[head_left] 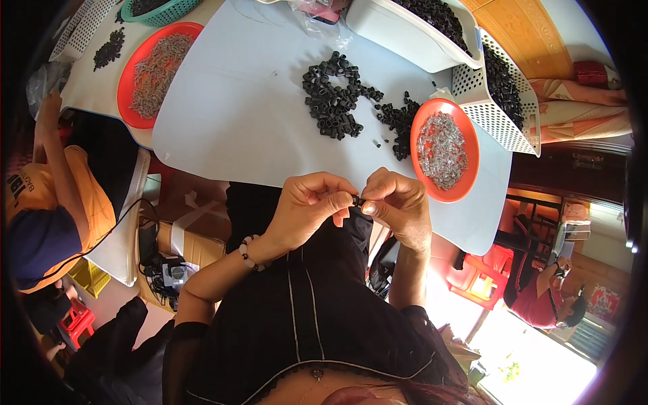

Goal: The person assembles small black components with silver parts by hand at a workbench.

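Just in front of the table's near edge, both my hands meet over a small black cylindrical part. My left hand, with a beaded bracelet on its wrist, pinches one end between thumb and forefinger. The thumb and fingers of my right hand are closed on the other end. Whether a second piece is joined to it is hidden by the fingertips. Beyond my hands lies a pile of black tubular caps. To the right, an orange-red plate holds small clear pieces, beside more black caps.
A white bin and a perforated white basket, both with black parts, stand at the back right. Another red plate and a green basket are at left, near a person in orange. Another person sits far right.
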Tool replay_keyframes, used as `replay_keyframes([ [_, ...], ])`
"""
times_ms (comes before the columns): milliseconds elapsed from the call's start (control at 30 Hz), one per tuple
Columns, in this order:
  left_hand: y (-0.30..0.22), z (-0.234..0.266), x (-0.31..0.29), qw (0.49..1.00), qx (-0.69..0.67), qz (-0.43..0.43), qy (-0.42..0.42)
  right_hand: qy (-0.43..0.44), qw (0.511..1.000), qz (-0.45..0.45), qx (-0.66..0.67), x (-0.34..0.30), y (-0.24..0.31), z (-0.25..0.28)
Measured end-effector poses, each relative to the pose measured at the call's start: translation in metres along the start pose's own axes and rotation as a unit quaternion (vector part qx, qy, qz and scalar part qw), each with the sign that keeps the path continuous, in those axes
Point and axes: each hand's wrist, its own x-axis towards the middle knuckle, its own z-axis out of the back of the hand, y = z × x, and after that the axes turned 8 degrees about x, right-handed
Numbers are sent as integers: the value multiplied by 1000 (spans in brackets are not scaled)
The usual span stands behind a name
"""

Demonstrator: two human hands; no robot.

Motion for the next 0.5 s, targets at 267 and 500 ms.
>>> replay_keyframes([
  [267,-4,-8,-9,989,117,-83,-43,-3,1000,-9,-23,-4,4,-8],
  [500,-14,-12,-16,949,255,-179,-44,27,999,-24,-30,-9,9,-9],
])
